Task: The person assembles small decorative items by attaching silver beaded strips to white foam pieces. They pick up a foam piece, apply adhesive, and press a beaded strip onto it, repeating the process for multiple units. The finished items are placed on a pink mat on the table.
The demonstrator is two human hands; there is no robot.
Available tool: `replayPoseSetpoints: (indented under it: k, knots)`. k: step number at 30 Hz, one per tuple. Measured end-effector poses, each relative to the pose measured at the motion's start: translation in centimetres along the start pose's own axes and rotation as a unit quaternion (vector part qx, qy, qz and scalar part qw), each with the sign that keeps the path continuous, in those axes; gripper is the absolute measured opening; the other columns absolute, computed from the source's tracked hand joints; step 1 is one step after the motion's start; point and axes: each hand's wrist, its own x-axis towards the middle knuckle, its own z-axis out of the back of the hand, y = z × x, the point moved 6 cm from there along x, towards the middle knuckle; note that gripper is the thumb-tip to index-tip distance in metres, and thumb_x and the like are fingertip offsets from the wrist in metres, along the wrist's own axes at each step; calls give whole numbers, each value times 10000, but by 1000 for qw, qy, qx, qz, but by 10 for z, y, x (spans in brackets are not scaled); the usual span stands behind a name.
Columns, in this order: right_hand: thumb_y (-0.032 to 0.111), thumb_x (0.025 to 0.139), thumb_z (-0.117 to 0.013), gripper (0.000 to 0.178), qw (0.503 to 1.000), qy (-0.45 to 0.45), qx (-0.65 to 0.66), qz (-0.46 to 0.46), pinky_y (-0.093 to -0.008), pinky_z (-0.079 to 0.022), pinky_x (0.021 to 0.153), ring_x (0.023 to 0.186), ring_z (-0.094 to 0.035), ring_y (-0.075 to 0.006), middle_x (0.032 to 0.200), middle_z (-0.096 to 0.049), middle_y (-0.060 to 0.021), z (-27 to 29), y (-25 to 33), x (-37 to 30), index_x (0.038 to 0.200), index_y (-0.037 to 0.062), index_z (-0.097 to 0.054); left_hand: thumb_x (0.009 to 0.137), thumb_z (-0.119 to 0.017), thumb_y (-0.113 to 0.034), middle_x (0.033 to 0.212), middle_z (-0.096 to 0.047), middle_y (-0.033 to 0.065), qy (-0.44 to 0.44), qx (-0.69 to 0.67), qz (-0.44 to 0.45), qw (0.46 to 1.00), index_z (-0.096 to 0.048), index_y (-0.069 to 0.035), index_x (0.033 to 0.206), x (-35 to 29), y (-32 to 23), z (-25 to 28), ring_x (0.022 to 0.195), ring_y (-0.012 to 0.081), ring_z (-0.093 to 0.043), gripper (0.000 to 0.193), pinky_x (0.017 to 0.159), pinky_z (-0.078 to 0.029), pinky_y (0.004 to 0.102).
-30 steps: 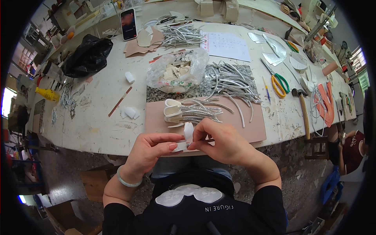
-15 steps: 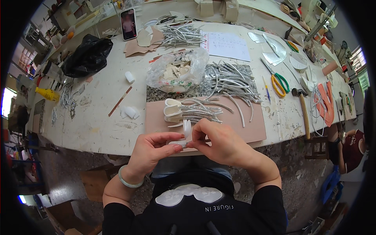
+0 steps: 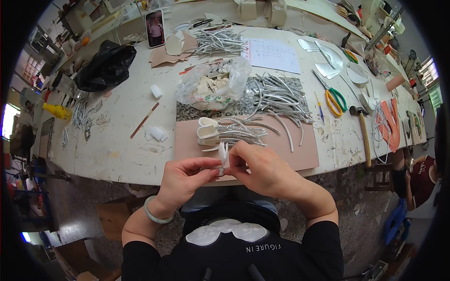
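Over the near edge of a pinkish board (image 3: 300, 157) on a cluttered desk (image 3: 96, 154), a worker in a black top and a pale bracelet (image 3: 157, 213) pinches a small white strip (image 3: 223, 152) between two bare hands. The left hand (image 3: 183, 180) grips its lower part between thumb and fingers, while the right hand (image 3: 262, 169) closes its fingertips on it from the other side; the strip's upper part rises above them, and the fingers partly hide the rest.

On the board, just beyond the hands, lies a bundle of silver strands with cream loops (image 3: 207, 132). Behind the board, a speckled slab (image 3: 187, 112) bears a clear plastic bag (image 3: 187, 89) of cream scraps (image 3: 215, 85) and a heap of loose silver strands (image 3: 281, 100), with a notepad (image 3: 274, 58) farther back.

To the board's right are a pen (image 3: 320, 107), scissors (image 3: 326, 87) with orange and green handles, and a hammer (image 3: 363, 136). To its left lie several small white pieces (image 3: 157, 133) and a thin brown stick (image 3: 144, 120); well beyond these are a black bag (image 3: 105, 68) and, behind the board, an upright phone (image 3: 155, 29).
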Motion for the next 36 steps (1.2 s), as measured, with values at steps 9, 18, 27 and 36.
replayPoseSetpoints:
  k: [9, 18, 27, 36]
  knots:
    - [74, 831, -700, 215, 997, -1, 71, -2, -363, -496, 649, 723, -627, -262, 770, -602, -101, 9, 6, 0, 923, 36, -509, 943, -602, -94, 1045, -664, 90, 14, -6, -91, 996, -631, 39, 1162, -4, -23, 10, 902, 124, -641, 258, 752, -547, 239]
    - [34, 792, -747, 324, 990, 0, 112, 90, -284, -509, 702, 784, -635, -151, 861, -649, -54, 5, 17, 7, 1100, 52, -651, 983, -550, -234, 1253, -574, 115, 207, -259, 49, 942, -434, -15, 1387, 4, 3, -11, 1116, 179, -580, 474, 792, -531, 306]
    - [190, 827, -746, 497, 987, 33, 142, 67, -295, -481, 673, 753, -551, -164, 855, -551, -39, -9, 16, 10, 1291, 151, -574, 918, -577, -81, 1086, -673, 114, 102, -186, 63, 975, -565, -19, 1238, 6, 5, -1, 857, 132, -664, 326, 626, -533, 225]
    - [189, 850, -739, 469, 948, 15, 319, 14, -271, -468, 711, 762, -553, -116, 895, -605, -29, -22, -5, 5, 1259, 53, -554, 887, -607, -19, 947, -666, 85, 13, -155, -7, 988, -581, 3, 1178, 1, -5, 4, 714, 108, -629, 293, 554, -536, 247]
